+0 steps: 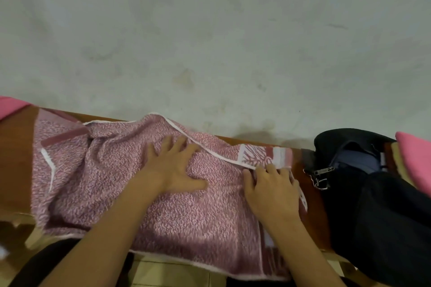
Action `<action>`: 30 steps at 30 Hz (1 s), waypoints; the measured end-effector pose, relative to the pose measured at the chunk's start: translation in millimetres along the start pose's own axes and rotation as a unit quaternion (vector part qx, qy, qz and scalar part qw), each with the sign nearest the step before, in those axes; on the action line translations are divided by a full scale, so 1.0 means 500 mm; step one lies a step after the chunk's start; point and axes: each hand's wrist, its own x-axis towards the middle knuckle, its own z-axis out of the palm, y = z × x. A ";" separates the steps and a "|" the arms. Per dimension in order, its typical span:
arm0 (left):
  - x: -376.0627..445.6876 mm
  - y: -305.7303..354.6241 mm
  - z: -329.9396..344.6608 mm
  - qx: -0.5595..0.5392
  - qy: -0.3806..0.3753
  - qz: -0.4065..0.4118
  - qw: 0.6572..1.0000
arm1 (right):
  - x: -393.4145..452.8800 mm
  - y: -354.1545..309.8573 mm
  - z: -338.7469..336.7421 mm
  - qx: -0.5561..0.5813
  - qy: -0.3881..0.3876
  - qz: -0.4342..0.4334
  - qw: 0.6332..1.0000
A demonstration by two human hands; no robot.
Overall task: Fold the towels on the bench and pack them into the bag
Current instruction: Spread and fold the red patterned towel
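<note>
Both forearms are filling the bottom of the view, so starting there and working down in size. Biggest thing is the wooden bench [16, 158], running left to right along a pale wall. Next is the pink speckled towel [186, 216], lying spread over the middle of the bench with its near edge hanging off toward the camera; the left part is still bunched and wrinkled, and a white-trimmed edge is lying diagonally across the top. Then the dark bag [373, 205], sitting at the right end of the bench just beside the towel, mouth looking open, zipper pull dangling. Bits of plain pink cloth [415, 158] are peeking in at the far right, and another at the far left edge.

Left hand [172, 165] is lying flat on the towel's middle, fingers spread, pressing down. Right hand [271, 191] is resting on the right end, fingertips curling at the white hem near the patterned band; whether it's really pinching the hem, I can't tell.

My take: it's smoothing before the next fold. I'd be sweeping outward toward the crumpled left side first, keeping one palm anchoring, then matching hems so corners line up before folding.
</note>
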 end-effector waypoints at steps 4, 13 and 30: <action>-0.005 0.019 0.014 0.008 0.054 0.041 0.998 | 0.007 0.008 0.007 0.025 0.023 0.014 0.999; 0.019 0.025 0.036 0.049 -0.002 0.021 0.999 | 0.089 0.041 0.015 0.118 0.014 -0.011 0.993; 0.041 0.025 0.048 0.063 0.031 -0.017 0.997 | 0.045 0.068 0.038 0.092 -0.033 0.006 0.995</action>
